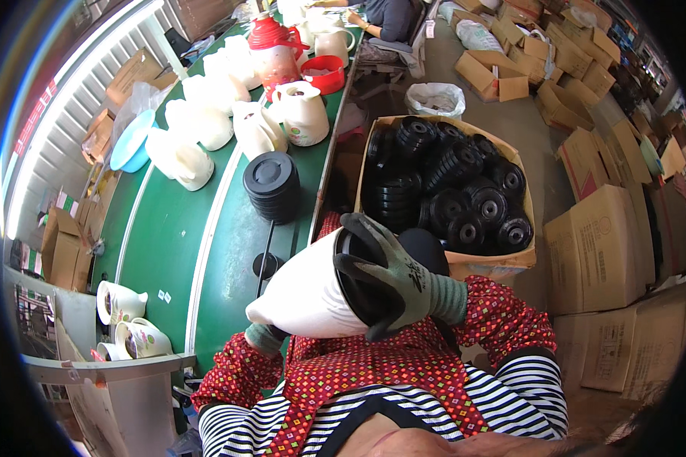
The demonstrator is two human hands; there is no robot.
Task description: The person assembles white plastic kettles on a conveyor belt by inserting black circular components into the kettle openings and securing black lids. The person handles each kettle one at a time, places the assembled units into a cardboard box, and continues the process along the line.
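A white jug (pixel 306 293) with a grey printed pattern lies on its side in front of my body. My gloved right hand (pixel 392 278) is closed around a round black base (pixel 362 286) at the jug's right end, fingers spread over its rim. My gloved left hand (pixel 265 337) is at the jug's lower left end; its fingers are hidden behind the jug. Ahead, a stack of round black bases (pixel 271 186) stands on the green table (pixel 171 251). Beside it is a thin black rod (pixel 266 255) with a round black foot.
A carton (pixel 503 264) full of black bases stands right of the table. Several white jugs (pixel 301 114), a red jug (pixel 274 53) and a red ring-shaped part (pixel 322 74) occupy the table's far end. Cardboard boxes (pixel 598 236) crowd the right. Another person (pixel 389 19) sits at the far end.
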